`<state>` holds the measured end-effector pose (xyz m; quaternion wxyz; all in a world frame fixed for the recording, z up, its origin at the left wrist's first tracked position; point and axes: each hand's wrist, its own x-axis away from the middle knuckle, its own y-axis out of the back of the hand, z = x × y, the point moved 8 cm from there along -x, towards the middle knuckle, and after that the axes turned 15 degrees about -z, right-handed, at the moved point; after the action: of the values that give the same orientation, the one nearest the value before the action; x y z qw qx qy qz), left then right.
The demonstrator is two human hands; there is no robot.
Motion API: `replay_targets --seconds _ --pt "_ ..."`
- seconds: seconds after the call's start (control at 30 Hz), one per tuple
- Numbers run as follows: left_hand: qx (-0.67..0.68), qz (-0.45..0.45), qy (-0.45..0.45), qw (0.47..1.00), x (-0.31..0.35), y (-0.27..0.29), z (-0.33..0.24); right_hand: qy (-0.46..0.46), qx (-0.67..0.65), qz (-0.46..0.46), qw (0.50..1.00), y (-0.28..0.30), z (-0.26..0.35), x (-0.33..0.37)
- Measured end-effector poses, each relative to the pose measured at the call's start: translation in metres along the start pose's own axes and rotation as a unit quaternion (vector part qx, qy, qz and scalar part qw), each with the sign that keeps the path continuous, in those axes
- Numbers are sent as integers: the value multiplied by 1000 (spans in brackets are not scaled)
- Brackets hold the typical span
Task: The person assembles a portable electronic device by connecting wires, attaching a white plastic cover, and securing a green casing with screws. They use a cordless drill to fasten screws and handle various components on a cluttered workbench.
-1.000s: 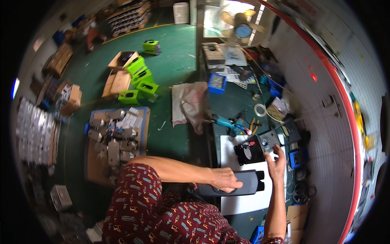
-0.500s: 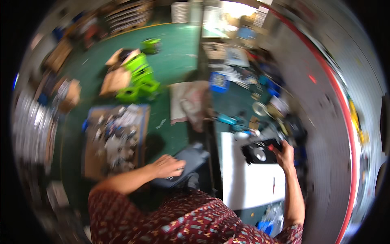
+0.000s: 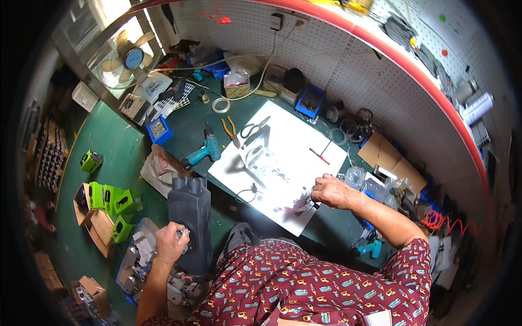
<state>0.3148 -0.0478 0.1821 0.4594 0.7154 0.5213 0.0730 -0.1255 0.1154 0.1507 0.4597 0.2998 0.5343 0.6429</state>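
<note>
You are using two hands [image 3: 172,243] [image 3: 333,191]; one fan [image 3: 134,58], one pair of pliers [image 3: 234,137] and one pair of scissors [image 3: 259,125] are showing.

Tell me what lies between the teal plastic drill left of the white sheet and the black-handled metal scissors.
Orange-handled metal pliers lie between the drill and scissors, in the head view.

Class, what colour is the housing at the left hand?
The housing is dark grey, clearest in the head view.
</note>
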Motion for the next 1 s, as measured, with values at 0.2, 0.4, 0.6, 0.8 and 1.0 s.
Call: replay_targets --seconds 0.2,0.4,0.6,0.8,1.0 --pt "94 -22 -41 995 -70 2 -55 -58 29 73 995 -16 -5 13" --pt "272 5 -1 962 -137 -10 -112 -267 -490 -157 815 8 9 -43" --pt "449 25 21 893 -186 -38 -188 -85 -930 -233 272 -4 57 -136" --pt "472 118 32 873 -187 -66 -210 -146 -886 -381 220 25 24 -95" --pt "321 370 120 864 -87 -125 -139 -180 -841 -476 183 15 5 -51"
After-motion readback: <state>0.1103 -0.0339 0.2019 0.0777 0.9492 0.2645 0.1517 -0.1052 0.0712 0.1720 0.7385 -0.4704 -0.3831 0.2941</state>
